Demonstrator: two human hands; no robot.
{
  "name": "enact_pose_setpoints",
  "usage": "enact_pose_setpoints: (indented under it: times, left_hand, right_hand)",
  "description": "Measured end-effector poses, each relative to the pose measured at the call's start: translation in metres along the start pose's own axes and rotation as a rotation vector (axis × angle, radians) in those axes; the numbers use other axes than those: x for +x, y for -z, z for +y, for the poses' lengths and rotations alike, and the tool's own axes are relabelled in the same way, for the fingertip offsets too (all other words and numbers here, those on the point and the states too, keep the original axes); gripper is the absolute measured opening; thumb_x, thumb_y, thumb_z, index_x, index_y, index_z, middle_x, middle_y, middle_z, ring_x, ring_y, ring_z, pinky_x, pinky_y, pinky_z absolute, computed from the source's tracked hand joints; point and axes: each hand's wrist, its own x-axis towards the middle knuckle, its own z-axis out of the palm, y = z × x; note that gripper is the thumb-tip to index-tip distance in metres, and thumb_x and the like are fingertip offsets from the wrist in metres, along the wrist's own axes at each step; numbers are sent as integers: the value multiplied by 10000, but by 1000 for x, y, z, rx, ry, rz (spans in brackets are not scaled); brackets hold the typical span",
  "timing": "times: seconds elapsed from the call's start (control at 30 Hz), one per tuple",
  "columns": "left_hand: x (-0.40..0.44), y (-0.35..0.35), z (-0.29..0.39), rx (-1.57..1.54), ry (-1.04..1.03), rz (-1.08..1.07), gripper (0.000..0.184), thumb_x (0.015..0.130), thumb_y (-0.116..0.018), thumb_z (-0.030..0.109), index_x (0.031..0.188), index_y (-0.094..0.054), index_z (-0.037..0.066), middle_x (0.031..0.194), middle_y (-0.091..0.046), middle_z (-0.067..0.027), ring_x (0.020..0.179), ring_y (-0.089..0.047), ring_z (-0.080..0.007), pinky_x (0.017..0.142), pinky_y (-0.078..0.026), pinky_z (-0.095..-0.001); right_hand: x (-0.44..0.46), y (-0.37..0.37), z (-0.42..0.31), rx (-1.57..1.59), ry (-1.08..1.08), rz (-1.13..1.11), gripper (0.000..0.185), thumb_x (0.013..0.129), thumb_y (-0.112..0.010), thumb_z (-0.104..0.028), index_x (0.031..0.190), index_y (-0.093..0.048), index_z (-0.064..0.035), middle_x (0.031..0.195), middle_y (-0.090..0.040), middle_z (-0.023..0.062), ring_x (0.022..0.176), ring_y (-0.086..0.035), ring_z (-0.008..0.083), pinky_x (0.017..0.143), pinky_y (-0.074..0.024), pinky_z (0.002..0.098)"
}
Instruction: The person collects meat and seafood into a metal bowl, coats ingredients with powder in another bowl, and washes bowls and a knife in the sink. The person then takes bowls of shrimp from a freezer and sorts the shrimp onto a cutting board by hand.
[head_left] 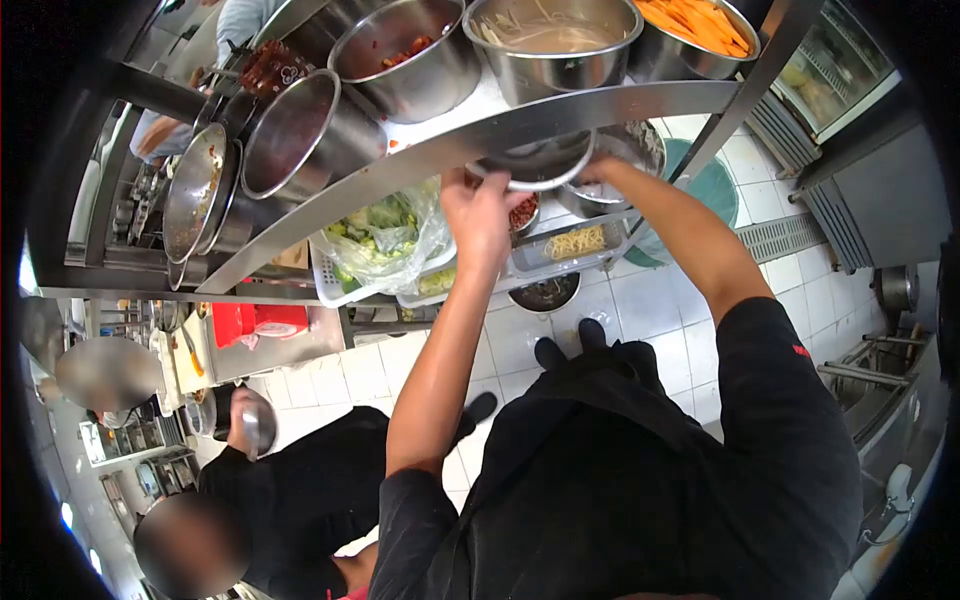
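Bowl point(540, 164) beneath steel shelf point(560, 110), tiled kitchen floor point(645, 305)

under the shelf point(640, 102) of pots point(560, 67), the bowl point(545, 160) is right of the vegetable bag point(388, 235), beyond the noodle tray point(529, 256)

A worker's two hands point(477, 212) and one bowl point(530, 163) share a kitchen with at least four pots point(550, 72) on the upper shelf point(415, 128), one bag point(402, 264) of greens point(385, 232), one tray point(533, 258) of noodles point(577, 241), one red tub point(235, 322), one green bin point(715, 195) and three dark shoes point(550, 352).

Brightly lit, fisheye-warped edges — black corners
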Motion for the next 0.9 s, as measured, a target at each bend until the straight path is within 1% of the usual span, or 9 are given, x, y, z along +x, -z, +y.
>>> enact_pose_setpoints:
  times: [0.13,0.27,0.37,0.4,0.53,0.6,0.7,0.73,0.9]
  left_hand:
    - [-43,34,15,-37,132,26,196,790,-512,-69,966,-453,-7,974,-555,-127,814,-607,-195,577,-581,-320]
    - [-86,67,33,-22,229,31,186,801,-503,-74,942,-437,27,934,-573,-98,797,-611,-173,598,-583,-321]
    - [-103,87,42,-64,228,78,181,803,-493,-81,937,-438,27,915,-587,-102,758,-618,-170,598,-585,-314]
    - [-103,94,43,-73,213,102,166,805,-487,-82,927,-440,21,911,-594,-112,735,-623,-172,598,-588,-307]
    - [-111,117,47,-106,173,152,178,808,-499,-69,930,-442,47,895,-598,-77,730,-622,-154,602,-586,-323]
    - [-121,124,50,-97,160,190,179,808,-501,-71,928,-443,48,892,-600,-77,729,-623,-152,598,-587,-321]
    - [-131,131,53,-100,145,223,179,808,-503,-76,925,-445,47,903,-604,-81,736,-630,-151,586,-589,-313]
    - [-134,132,54,-102,149,236,186,806,-500,-73,939,-440,43,900,-599,-87,746,-632,-164,601,-592,-322]
    - [-144,128,49,-146,141,292,169,805,-512,-79,925,-441,17,901,-604,-111,732,-636,-162,582,-595,-301]
  right_hand:
    - [-1,-16,23,-167,170,-126,356,777,-496,-191,1047,-627,0,1051,-628,188,896,-608,287,789,-463,392]
    - [-14,13,9,-507,-311,-543,303,707,-528,-161,913,-667,12,962,-647,200,824,-620,277,724,-466,407]
    - [13,-13,28,-481,-203,-517,356,696,-555,-111,1032,-635,-28,997,-634,200,825,-621,257,658,-482,415]
    - [17,-24,42,-236,-164,-252,291,640,-610,-161,860,-678,16,913,-654,181,814,-627,230,685,-484,438]
    - [18,-4,49,541,-171,24,334,669,-622,-261,861,-675,7,944,-647,202,846,-640,290,739,-490,440]
    - [21,15,39,-150,-457,412,348,719,-598,-301,893,-666,-7,966,-638,210,879,-628,339,775,-490,422]
    - [23,6,23,-3,-324,474,326,763,-561,-278,938,-660,-22,967,-641,200,907,-618,357,797,-483,427]
    - [51,-12,52,84,-96,378,336,806,-514,-284,945,-655,-14,974,-642,195,908,-621,357,788,-484,425]
    - [14,-11,29,-99,36,-218,414,824,-472,-356,994,-647,-23,1006,-633,192,954,-604,344,817,-457,418]
